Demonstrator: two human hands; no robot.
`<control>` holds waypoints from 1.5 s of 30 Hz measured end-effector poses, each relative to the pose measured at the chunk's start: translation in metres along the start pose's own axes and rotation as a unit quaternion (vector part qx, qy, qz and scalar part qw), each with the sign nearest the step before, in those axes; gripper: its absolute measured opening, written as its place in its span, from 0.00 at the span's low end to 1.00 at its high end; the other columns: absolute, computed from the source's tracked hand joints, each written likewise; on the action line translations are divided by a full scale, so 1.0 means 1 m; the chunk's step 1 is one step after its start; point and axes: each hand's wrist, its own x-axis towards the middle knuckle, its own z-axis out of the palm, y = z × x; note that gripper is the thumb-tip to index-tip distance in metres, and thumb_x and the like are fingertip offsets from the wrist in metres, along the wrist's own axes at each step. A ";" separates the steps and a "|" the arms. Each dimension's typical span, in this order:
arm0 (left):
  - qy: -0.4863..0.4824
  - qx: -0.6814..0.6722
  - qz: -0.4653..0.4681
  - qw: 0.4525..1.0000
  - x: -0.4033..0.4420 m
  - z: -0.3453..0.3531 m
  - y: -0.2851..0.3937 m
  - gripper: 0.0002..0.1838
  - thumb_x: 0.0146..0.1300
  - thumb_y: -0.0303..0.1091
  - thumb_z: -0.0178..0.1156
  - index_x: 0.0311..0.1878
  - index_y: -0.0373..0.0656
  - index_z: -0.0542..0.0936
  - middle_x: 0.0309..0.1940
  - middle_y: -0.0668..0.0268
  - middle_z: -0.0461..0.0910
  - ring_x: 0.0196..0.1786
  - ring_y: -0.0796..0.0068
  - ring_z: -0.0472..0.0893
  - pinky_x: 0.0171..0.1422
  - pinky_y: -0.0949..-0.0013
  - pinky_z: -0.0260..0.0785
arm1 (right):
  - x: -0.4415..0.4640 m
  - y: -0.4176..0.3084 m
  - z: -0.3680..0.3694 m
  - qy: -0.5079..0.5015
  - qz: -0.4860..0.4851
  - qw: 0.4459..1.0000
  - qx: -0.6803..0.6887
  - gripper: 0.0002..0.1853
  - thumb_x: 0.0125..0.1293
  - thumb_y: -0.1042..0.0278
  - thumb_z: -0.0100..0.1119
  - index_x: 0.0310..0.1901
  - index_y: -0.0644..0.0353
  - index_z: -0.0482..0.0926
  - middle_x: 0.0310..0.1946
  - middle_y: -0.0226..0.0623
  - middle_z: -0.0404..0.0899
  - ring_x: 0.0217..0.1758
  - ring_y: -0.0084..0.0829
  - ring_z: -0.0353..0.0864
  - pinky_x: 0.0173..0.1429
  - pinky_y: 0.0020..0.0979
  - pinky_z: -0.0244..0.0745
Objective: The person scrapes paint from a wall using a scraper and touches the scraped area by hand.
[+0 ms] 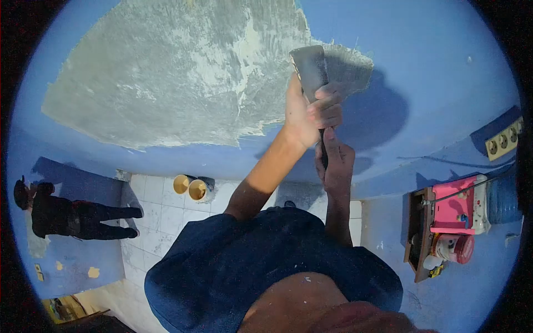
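Note:
A putty knife [312, 65] with a flared grey blade and a black handle is held up before the wall, blade upward. Whitish residue marks the blade's left edge. My left hand [314, 114] is closed around it just below the blade, with the thumb along the left side. Lower down, my right hand [337, 161] grips the end of the handle. Behind the blade is a rough grey patch [155, 83] with white smears on the blue wall [433, 50]; whether the blade touches it I cannot tell.
Two yellowish buckets [198, 190] stand on the white tiled floor [150, 222]. A person in dark clothes [72, 213] stands at the left. On the right are a multi-socket outlet [504, 139], a cable, and a wooden shelf [413, 238] with a pink item [451, 208] and a jar [456, 248].

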 end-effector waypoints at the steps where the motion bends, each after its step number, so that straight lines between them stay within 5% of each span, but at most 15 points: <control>1: 0.061 0.041 0.038 0.997 -0.005 0.006 -0.004 0.31 0.63 0.67 0.40 0.27 0.45 0.69 0.11 0.72 0.64 0.10 0.82 0.61 0.14 0.75 0.54 | 0.000 0.002 -0.001 0.007 0.001 1.000 -0.002 0.29 0.72 0.47 0.47 0.17 0.58 0.70 0.07 0.25 0.61 0.06 0.16 0.56 0.12 0.22 0.46; 5: 0.201 0.180 0.179 0.946 -0.009 0.040 -0.023 0.34 0.65 0.67 0.40 0.35 0.38 0.72 0.15 0.70 0.67 0.11 0.82 0.61 0.15 0.75 0.53 | 0.003 0.000 0.002 0.025 -0.007 1.000 -0.011 0.28 0.72 0.47 0.48 0.17 0.58 0.70 0.07 0.25 0.61 0.06 0.16 0.56 0.11 0.21 0.46; 11: 0.307 0.435 0.212 0.819 -0.009 0.036 -0.029 0.24 0.71 0.53 0.44 0.45 0.38 0.75 0.25 0.66 0.75 0.21 0.82 0.71 0.25 0.81 0.65 | 0.003 0.011 0.000 0.018 -0.040 0.999 -0.026 0.29 0.73 0.48 0.46 0.17 0.58 0.70 0.06 0.24 0.61 0.06 0.15 0.56 0.11 0.22 0.47; 14: 0.331 0.634 0.262 0.647 -0.022 0.022 -0.017 0.17 0.68 0.43 0.54 0.47 0.36 0.74 0.34 0.64 0.78 0.32 0.81 0.76 0.38 0.79 0.70 | 0.003 0.011 -0.002 0.016 -0.047 0.998 -0.046 0.29 0.73 0.47 0.45 0.17 0.58 0.71 0.06 0.24 0.60 0.06 0.15 0.56 0.11 0.22 0.47; 17: 0.282 0.648 0.417 0.572 -0.034 0.031 -0.017 0.16 0.62 0.33 0.62 0.49 0.34 0.74 0.43 0.60 0.78 0.42 0.79 0.76 0.49 0.75 0.69 | 0.004 0.007 -0.004 0.022 -0.046 0.997 -0.065 0.29 0.73 0.47 0.44 0.16 0.58 0.71 0.06 0.24 0.60 0.06 0.16 0.56 0.10 0.22 0.47; 18: 0.277 0.698 0.435 0.496 -0.038 0.044 -0.016 0.17 0.58 0.29 0.65 0.49 0.34 0.75 0.48 0.58 0.77 0.45 0.73 0.77 0.52 0.69 0.68 | 0.004 0.005 -0.004 0.024 -0.041 0.996 -0.070 0.29 0.73 0.47 0.44 0.16 0.58 0.70 0.06 0.25 0.61 0.06 0.16 0.56 0.10 0.22 0.47; 21: 0.065 0.872 0.423 0.236 -0.039 0.061 0.006 0.13 0.57 0.29 0.64 0.45 0.35 0.78 0.45 0.59 0.79 0.48 0.68 0.77 0.55 0.65 0.67 | 0.005 0.002 -0.007 -0.002 -0.004 0.998 -0.065 0.27 0.73 0.49 0.48 0.18 0.58 0.72 0.09 0.24 0.64 0.10 0.15 0.60 0.15 0.24 0.52; 22: -0.020 0.892 0.391 0.225 -0.030 0.070 0.011 0.08 0.56 0.30 0.65 0.37 0.39 0.82 0.39 0.62 0.81 0.47 0.64 0.78 0.56 0.63 0.67 | 0.005 0.004 -0.007 -0.010 -0.009 0.999 -0.046 0.27 0.73 0.50 0.48 0.17 0.58 0.71 0.09 0.24 0.64 0.10 0.15 0.60 0.15 0.24 0.51; 28: -0.296 0.929 0.208 0.075 0.029 0.064 0.033 0.09 0.54 0.42 0.68 0.30 0.47 0.83 0.24 0.70 0.78 0.31 0.69 0.79 0.37 0.68 0.73 | 0.005 0.007 -0.006 -0.037 -0.022 0.999 0.001 0.26 0.73 0.52 0.47 0.18 0.58 0.71 0.08 0.24 0.62 0.09 0.15 0.58 0.15 0.24 0.51; 32: -0.307 0.928 0.211 -0.010 0.042 0.045 0.037 0.11 0.54 0.45 0.67 0.25 0.50 0.81 0.16 0.73 0.73 0.20 0.73 0.74 0.26 0.72 0.67 | 0.005 0.005 -0.006 -0.023 -0.035 0.999 0.001 0.25 0.73 0.53 0.47 0.19 0.59 0.72 0.08 0.24 0.63 0.09 0.15 0.58 0.15 0.24 0.51; 40: -0.366 0.903 0.222 -0.031 0.046 0.034 0.043 0.16 0.56 0.46 0.67 0.16 0.54 0.77 0.08 0.74 0.65 0.13 0.73 0.68 0.18 0.71 0.57 | 0.007 0.009 -0.005 -0.016 -0.016 1.000 -0.010 0.24 0.73 0.54 0.47 0.20 0.59 0.70 0.09 0.23 0.62 0.11 0.15 0.60 0.16 0.23 0.52; 45: -0.371 0.887 0.261 -0.087 0.046 0.049 0.046 0.22 0.56 0.48 0.63 0.12 0.48 0.72 0.09 0.71 0.66 0.16 0.69 0.73 0.22 0.68 0.66 | 0.010 0.002 0.009 -0.021 -0.060 0.998 -0.023 0.24 0.73 0.55 0.46 0.19 0.58 0.69 0.10 0.23 0.63 0.12 0.14 0.60 0.17 0.22 0.53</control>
